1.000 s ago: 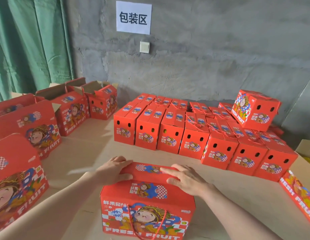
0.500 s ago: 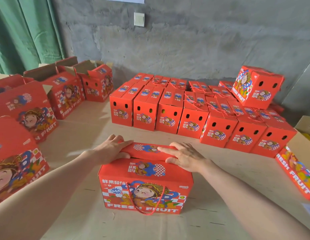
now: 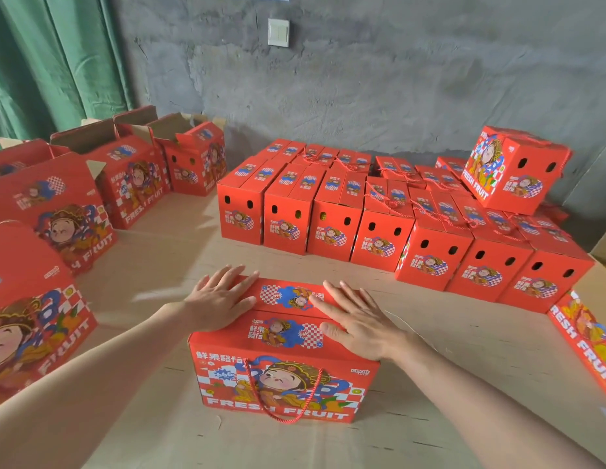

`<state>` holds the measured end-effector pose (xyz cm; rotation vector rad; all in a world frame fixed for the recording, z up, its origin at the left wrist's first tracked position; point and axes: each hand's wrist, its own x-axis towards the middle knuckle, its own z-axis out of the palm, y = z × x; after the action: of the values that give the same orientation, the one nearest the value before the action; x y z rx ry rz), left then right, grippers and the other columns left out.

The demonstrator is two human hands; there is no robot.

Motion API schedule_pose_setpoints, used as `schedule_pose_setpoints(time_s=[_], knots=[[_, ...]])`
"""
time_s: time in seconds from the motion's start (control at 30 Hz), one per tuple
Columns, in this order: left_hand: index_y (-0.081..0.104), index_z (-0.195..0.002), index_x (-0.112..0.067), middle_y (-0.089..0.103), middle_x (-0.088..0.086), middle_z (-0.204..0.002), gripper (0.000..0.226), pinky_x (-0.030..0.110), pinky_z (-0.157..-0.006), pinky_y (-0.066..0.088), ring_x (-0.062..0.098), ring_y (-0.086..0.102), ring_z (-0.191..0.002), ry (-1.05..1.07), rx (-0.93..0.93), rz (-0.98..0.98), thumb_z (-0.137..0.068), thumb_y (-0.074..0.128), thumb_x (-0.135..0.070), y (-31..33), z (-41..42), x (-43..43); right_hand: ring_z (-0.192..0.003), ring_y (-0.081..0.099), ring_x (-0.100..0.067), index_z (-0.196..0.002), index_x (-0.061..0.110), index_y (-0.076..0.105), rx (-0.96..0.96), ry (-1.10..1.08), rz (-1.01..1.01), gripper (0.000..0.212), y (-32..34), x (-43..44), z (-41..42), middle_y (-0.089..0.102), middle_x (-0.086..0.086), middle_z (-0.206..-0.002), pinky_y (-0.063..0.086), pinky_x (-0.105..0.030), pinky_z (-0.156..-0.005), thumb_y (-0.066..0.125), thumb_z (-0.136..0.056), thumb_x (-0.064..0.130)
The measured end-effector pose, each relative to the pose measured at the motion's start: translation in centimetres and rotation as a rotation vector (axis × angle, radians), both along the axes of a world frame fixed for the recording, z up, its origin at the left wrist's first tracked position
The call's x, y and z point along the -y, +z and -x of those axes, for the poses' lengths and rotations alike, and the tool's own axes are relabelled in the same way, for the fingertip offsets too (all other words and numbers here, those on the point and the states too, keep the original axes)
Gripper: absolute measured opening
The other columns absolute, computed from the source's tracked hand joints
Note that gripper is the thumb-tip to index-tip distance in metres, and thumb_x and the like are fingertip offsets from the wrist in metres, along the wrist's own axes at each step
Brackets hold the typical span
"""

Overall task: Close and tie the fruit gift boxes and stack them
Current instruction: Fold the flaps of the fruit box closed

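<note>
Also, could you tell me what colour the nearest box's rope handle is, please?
The rope handle is red; the head view shows it best.

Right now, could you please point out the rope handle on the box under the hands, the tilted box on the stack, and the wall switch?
Rope handle (image 3: 284, 421): head view, bottom of its loop.
Tilted box (image 3: 528, 184): head view, its holed side.
Wall switch (image 3: 278, 32): head view, plate centre.

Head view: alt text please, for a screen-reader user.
A person's left hand and right hand press flat on the lid of a red printed cardboard fruit gift box on a tan table; its red cord handle hangs down the front. Behind stand rows of closed matching boxes, one stacked on top at right; open-flapped boxes sit at left.
</note>
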<state>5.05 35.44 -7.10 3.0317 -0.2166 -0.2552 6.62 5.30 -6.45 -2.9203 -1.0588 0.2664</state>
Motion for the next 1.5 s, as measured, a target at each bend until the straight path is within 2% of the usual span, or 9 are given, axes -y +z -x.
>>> schedule_pose_setpoints(time_s=[0.23,0.43,0.77,0.9,1.0,1.17,1.27,1.4,1.5], knots=[[-0.017,-0.148,-0.032,-0.022,-0.003,-0.157,0.058,0.053,-0.110,-0.020,0.020,-0.024,-0.143,0.065,0.025,-0.150,-0.099,0.005,-0.052,1.1,1.4,2.3,-0.141,-0.030,-0.016,-0.136,0.057,-0.014,0.016,-0.025,-0.061,0.055,0.0,0.2,0.3,-0.029,0.012,-0.151,-0.021,-0.043,-0.111,0.013,-0.090,0.068],[-0.010,-0.150,-0.025,-0.022,-0.008,-0.152,0.085,0.037,-0.113,-0.015,0.015,-0.019,-0.144,0.068,0.190,0.070,-0.077,-0.025,-0.066,-1.1,6.9,10.8,-0.142,-0.025,-0.010,-0.137,0.063,0.001,-0.117,0.023,-0.083,0.056,0.2,1.2,-0.3,-0.020,0.015,-0.156,-0.017,-0.042,-0.112,0.030,-0.089,0.071],[0.005,-0.149,-0.039,-0.001,-0.018,-0.155,0.058,0.034,-0.116,-0.008,0.013,-0.002,-0.147,-0.156,0.296,0.010,-0.095,0.000,-0.057,-0.8,5.0,6.8,-0.120,0.046,-0.024,-0.126,0.020,0.061,0.088,-0.241,-0.611,0.033,-1.6,1.4,0.6,0.050,-0.007,-0.122,0.029,-0.024,-0.104,0.058,-0.093,0.020],[-0.017,-0.137,-0.052,-0.027,-0.018,-0.149,0.052,0.045,-0.101,-0.035,0.022,-0.037,-0.135,-0.221,0.210,-0.148,-0.086,-0.012,-0.063,0.1,1.2,3.2,-0.116,0.047,-0.026,-0.135,0.029,0.051,0.244,-0.427,-0.488,0.042,-1.8,-1.3,3.0,0.050,-0.006,-0.120,0.031,-0.032,-0.103,0.046,-0.096,0.045],[-0.024,-0.138,-0.046,-0.037,-0.001,-0.149,0.052,0.061,-0.103,-0.024,0.030,-0.038,-0.134,0.048,0.128,-0.222,-0.095,0.004,-0.057,0.3,-1.0,1.7,-0.119,0.041,-0.027,-0.146,0.036,0.029,0.127,-0.388,-0.315,0.062,-1.3,-1.9,4.3,0.040,-0.007,-0.123,0.030,-0.033,-0.104,0.029,-0.092,0.066],[0.005,-0.151,-0.023,0.008,0.009,-0.159,0.073,0.058,-0.115,0.007,0.028,0.008,-0.146,0.566,0.138,0.455,-0.094,0.038,-0.055,-0.7,-0.2,4.7,-0.123,0.038,-0.036,-0.151,0.026,0.008,0.014,-0.298,-0.095,0.094,-0.4,-2.4,5.7,0.030,-0.017,-0.137,0.031,-0.044,-0.104,0.038,-0.080,0.079],[0.027,-0.131,-0.022,0.051,0.005,-0.134,0.062,0.040,-0.095,0.043,0.023,0.054,-0.110,0.623,0.127,1.035,-0.086,0.061,-0.045,-1.7,2.6,7.3,-0.131,0.032,-0.041,-0.152,0.020,0.006,-0.017,-0.283,-0.040,0.097,0.0,-3.6,6.3,0.023,-0.028,-0.144,0.023,-0.049,-0.108,0.028,-0.079,0.081],[0.024,-0.144,-0.016,0.049,0.004,-0.138,0.068,0.027,-0.087,0.038,0.020,0.052,-0.111,0.606,0.244,0.916,-0.090,0.060,-0.037,-2.3,3.9,7.6,-0.136,0.029,-0.041,-0.151,0.014,0.006,-0.028,-0.310,-0.026,0.116,0.3,-5.4,7.2,0.017,-0.034,-0.150,0.017,-0.050,-0.109,-0.003,-0.059,0.084],[0.026,-0.145,-0.015,0.048,0.007,-0.140,0.066,0.021,-0.087,0.033,0.023,0.050,-0.120,0.539,0.165,0.843,-0.092,0.057,-0.038,-1.1,2.6,5.7,-0.129,0.039,-0.036,-0.147,0.004,0.011,0.035,-0.327,-0.022,0.095,0.2,-7.8,6.9,0.034,-0.032,-0.142,0.027,-0.045,-0.103,0.022,-0.085,0.076]])
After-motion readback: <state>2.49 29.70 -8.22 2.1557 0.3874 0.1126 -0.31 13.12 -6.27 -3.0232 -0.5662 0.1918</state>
